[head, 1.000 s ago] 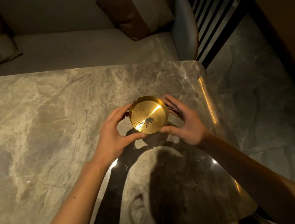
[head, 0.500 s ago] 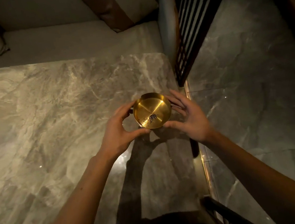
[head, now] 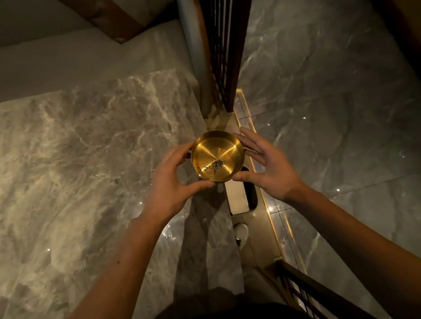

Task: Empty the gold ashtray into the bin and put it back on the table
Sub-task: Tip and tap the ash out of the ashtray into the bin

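Note:
The round gold ashtray [head: 217, 155] is held up between both hands, level, with a small heap of dark ash on its floor. My left hand [head: 172, 183] grips its left rim with thumb and fingers. My right hand [head: 267, 167] cups its right side, fingers spread. The ashtray hangs over the right edge of the marble table [head: 71, 179]. Directly below it, on the floor beside the table, stands a small bin [head: 241, 195] with a pale front and a dark opening, partly hidden by the ashtray and my right hand.
A pale sofa [head: 68, 63] with a brown cushion [head: 113, 16] runs along the table's far side. A dark slatted screen [head: 224, 35] stands at the right of the sofa. Glossy marble floor [head: 346, 113] lies to the right, with a lit gold strip [head: 267, 205] and a dark railing [head: 317, 293] lower right.
Both hands have carried the ashtray rightward from above the tabletop to over its right edge. The view has swung right and down, bringing the bin into sight.

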`<move>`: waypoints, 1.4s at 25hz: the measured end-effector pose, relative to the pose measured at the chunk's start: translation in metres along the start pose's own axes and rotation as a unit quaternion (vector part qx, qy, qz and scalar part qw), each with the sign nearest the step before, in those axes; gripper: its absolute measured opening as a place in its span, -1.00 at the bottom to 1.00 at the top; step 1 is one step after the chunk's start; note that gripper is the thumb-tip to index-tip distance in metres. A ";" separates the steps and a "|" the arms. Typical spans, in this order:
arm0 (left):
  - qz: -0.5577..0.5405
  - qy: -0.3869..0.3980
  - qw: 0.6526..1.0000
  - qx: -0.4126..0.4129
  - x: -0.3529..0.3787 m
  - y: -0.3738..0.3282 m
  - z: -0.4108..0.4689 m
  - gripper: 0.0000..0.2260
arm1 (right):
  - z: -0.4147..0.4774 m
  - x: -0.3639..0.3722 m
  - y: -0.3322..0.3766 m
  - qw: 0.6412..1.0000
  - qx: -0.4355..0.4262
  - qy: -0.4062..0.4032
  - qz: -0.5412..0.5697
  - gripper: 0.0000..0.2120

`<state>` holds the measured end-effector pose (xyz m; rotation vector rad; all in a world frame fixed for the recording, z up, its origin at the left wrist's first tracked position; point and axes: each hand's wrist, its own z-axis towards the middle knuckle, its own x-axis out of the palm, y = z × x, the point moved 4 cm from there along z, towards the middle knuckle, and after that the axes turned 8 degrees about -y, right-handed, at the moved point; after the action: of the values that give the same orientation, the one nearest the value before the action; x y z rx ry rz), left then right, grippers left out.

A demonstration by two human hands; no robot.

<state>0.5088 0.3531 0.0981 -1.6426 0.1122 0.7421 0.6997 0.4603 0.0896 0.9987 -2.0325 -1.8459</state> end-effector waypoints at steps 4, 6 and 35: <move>-0.031 0.010 0.999 -0.001 0.012 0.002 0.000 -0.21 | -0.009 -0.008 0.003 0.999 -0.007 -0.014 -0.028 -0.10; -0.046 0.018 0.999 -0.001 0.014 0.008 0.000 -0.21 | -0.011 -0.007 0.005 0.999 -0.009 -0.016 -0.049 -0.08; -0.141 0.047 0.923 -0.354 0.282 0.115 0.038 -0.27 | 0.069 -0.096 -0.278 0.961 0.255 0.096 0.047 -0.17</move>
<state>0.6616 0.4548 -0.1479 -2.3202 -0.3630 0.5006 0.8236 0.5791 -0.1594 1.1209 -2.4325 -1.1401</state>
